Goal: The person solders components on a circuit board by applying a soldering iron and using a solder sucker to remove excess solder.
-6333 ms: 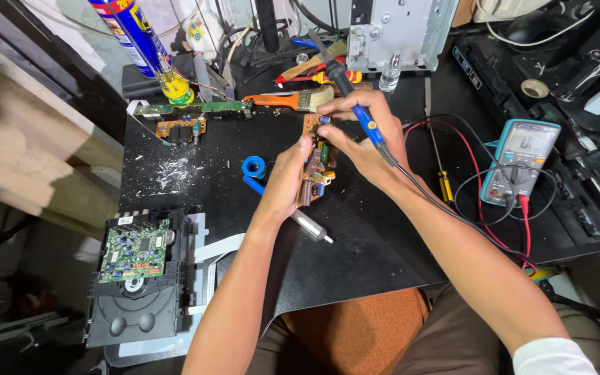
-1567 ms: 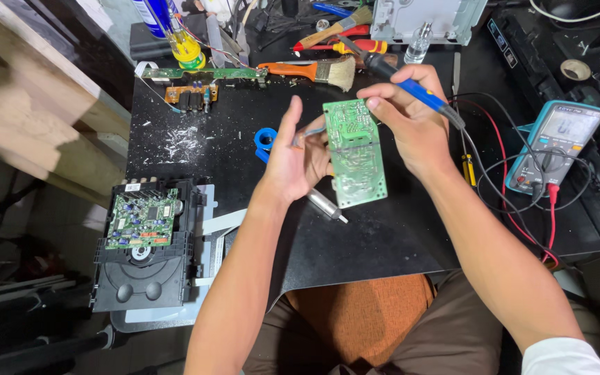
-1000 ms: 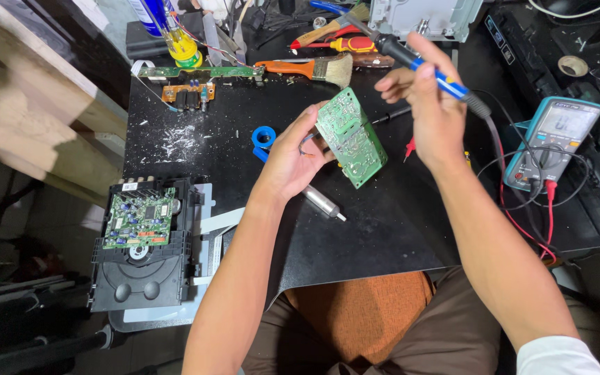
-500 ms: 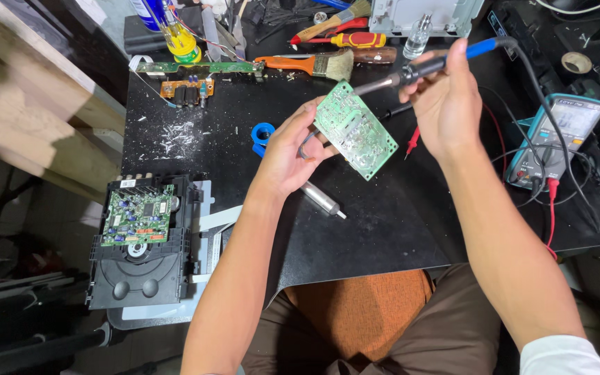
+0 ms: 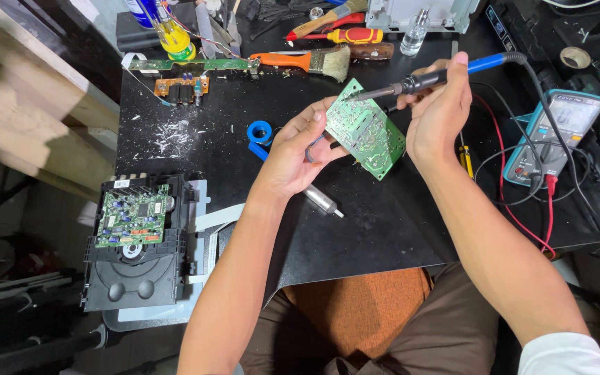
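**Two hands, one green board, one hot iron**

Holds the green circuit board point(image 5: 366, 132) in the left hand point(image 5: 293, 156), with fingers and thumb pinched tight on its 9 o'clock edge. Keeps it tilted up off the black mat point(image 5: 355, 236), near the middle of the table, with the side of tiny silver dots facing up.

Grips the soldering iron point(image 5: 411, 83) in the right hand point(image 5: 439, 114), closed round it like a fat pencil. Points the thin metal tip at the board's 11 o'clock corner. Touching or just above: too small to tell.

Looks like the middle of the work. Board already out and in hand, iron already brought to it. No smoke or fresh shiny blob to see, so no telling how many dots are done and how many are left.

Around the hands:
- At 9 o'clock from the left hand, just beside it, a blue tape roll point(image 5: 259, 130).
- At 5 o'clock from that hand, a small metal cylinder point(image 5: 322, 201) lying on the mat.
- At 12 o'clock, a paint brush point(image 5: 314, 61) with an orange handle.
- At 3 o'clock, well apart, a blue meter point(image 5: 557, 132) with red and black wires.
- At 8 o'clock, off the mat's edge, a black disc drive point(image 5: 133, 243) with its own small green board on top.
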